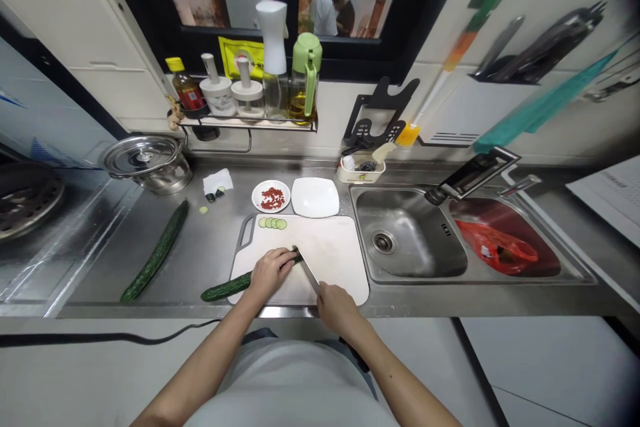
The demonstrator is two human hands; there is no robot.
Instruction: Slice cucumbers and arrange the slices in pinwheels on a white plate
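Evidently, the left hand [273,272] curls over the cucumber [231,286] beneath it on the board [333,247], presumably to steady it. The right hand [337,307] is wrapped around the knife [309,271], blade just beside the left.

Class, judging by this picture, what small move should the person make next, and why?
Probably press the knife down on the right end of the held cucumber: the left hand steadies it, and the right hand holds the knife there.

Window [360,59]: black frame, glass panes
Wall [290,145]: white
Shelf [227,123]: narrow, below window
Tabletop [105,247]: grey metal, double sink [415,240] at right
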